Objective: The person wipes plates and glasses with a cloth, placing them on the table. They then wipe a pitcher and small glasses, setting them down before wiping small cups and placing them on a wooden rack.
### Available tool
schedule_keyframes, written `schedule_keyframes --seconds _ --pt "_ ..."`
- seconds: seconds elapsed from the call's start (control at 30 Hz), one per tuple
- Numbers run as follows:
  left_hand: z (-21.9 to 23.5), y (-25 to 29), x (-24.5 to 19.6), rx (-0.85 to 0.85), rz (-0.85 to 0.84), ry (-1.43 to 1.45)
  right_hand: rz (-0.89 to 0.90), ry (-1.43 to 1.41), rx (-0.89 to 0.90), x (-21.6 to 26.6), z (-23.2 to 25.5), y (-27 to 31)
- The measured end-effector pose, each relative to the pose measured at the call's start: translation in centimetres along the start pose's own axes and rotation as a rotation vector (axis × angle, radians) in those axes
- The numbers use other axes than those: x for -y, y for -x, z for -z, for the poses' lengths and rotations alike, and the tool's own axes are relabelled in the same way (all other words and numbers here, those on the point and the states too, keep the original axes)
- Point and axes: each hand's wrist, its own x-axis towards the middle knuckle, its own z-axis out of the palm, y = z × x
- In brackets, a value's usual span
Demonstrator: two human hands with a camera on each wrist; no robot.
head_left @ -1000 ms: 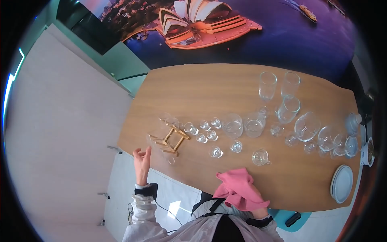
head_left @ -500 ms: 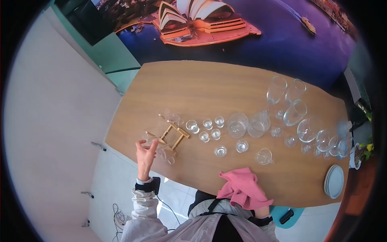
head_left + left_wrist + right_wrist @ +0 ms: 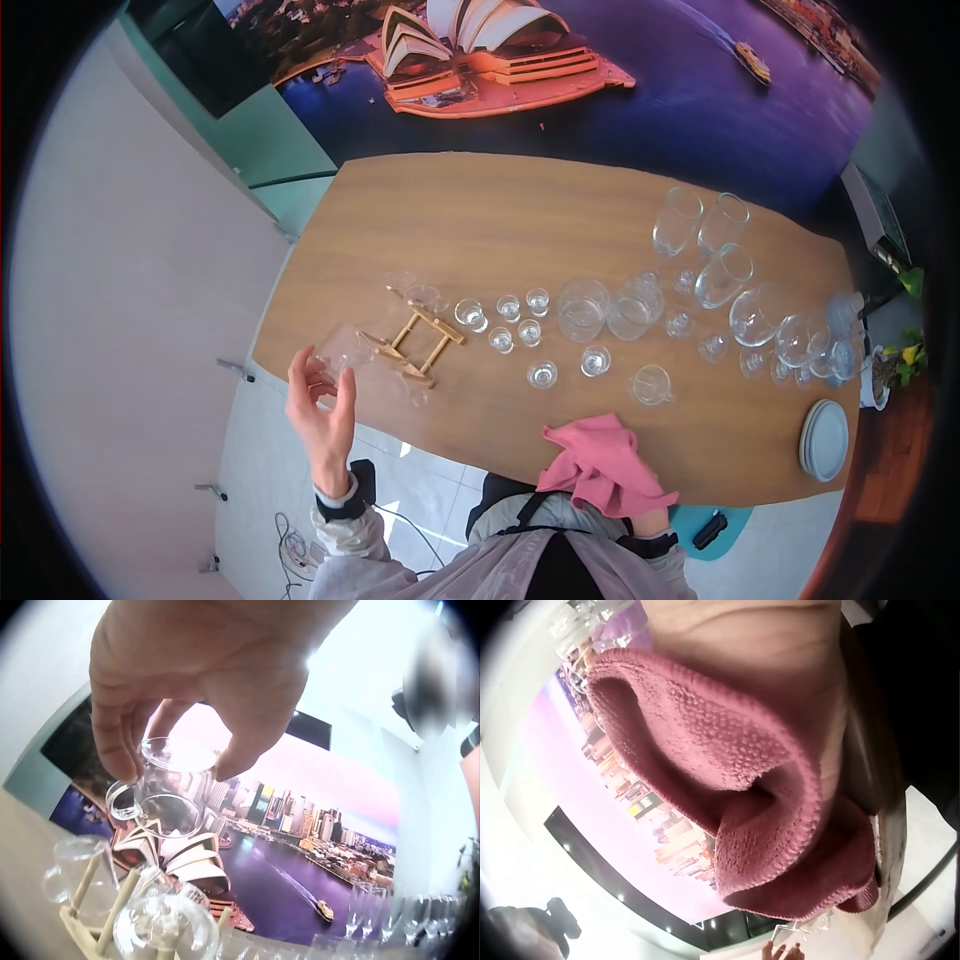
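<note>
My left hand (image 3: 325,420) holds a clear glass mug (image 3: 171,791) between thumb and fingers, raised by the table's left edge. A small side handle (image 3: 120,801) shows on the mug in the left wrist view. Just right of this hand stands a wooden cup rack (image 3: 437,352), with more clear mugs (image 3: 165,926) hanging on its pegs. At the front edge my right hand (image 3: 757,652) holds a pink cloth (image 3: 605,465), its fingers hidden among the bunched folds.
Several small glasses (image 3: 530,332) stand right of the rack, beside large glass vessels (image 3: 583,312). A glass cup (image 3: 651,385) sits nearer the front. Tall glasses (image 3: 723,277) and stemware (image 3: 800,342) fill the right side. Stacked white plates (image 3: 824,440) lie by the right edge.
My left hand reached to the rack, took hold of a glass mug and drew it off to the left. The right hand and pink cloth stay at the front edge.
</note>
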Motion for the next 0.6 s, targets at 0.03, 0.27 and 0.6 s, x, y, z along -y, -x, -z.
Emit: schedule_keyframes --seconds 0.03,0.27,0.6 --pt "0.5 0.5 -1.3 0.002 -0.144 0.016 0.002 0.017 0.003 0.3 0.0 -0.1" --pt "-5.0 7.9 -7.7 0.790 -0.555 0.247 -0.155 -0.490 -0.102 -1.7 -0.1 -1.8" --pt "-11.9 12.3 -4.3 1.314 0.846 0.984 0.199 0.228 -0.323 1.9 -1.7 -3.0"
